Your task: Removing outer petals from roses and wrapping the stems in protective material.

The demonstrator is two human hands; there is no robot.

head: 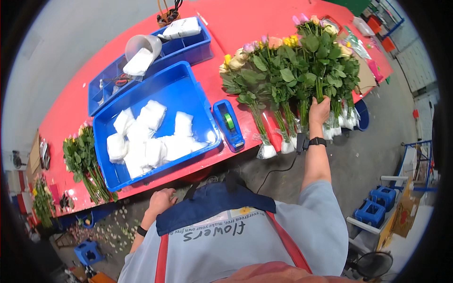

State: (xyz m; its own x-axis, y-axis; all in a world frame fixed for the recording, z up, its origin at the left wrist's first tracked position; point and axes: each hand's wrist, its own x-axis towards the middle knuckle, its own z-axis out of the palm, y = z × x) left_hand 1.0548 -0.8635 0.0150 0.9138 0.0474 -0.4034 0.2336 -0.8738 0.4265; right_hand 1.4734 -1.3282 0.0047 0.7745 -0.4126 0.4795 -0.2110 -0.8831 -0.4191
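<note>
My right hand (319, 109) is closed around the green stems of a rose bunch (313, 46) with pink, peach and white blooms. That bunch lies on top of a row of rose bunches (283, 70), whose stem ends are wrapped in white pads and clear plastic and stick out past the table's near edge. Near my waist, my left hand (162, 200) holds nothing, its fingers loosely curled and apart. Wet white pads (141, 141) lie heaped in a blue plastic tray (177, 79) in front of me. A blue tape dispenser (229, 125) with green tape stands right of the tray.
Behind the tray is a blue divided bin (184, 53) with scissors, a tilted translucent tub (141, 49) and a white package (182, 27). More flowers (83, 159) lie at the left on the red table (124, 46). A black cable (279, 171) hangs by my right wrist.
</note>
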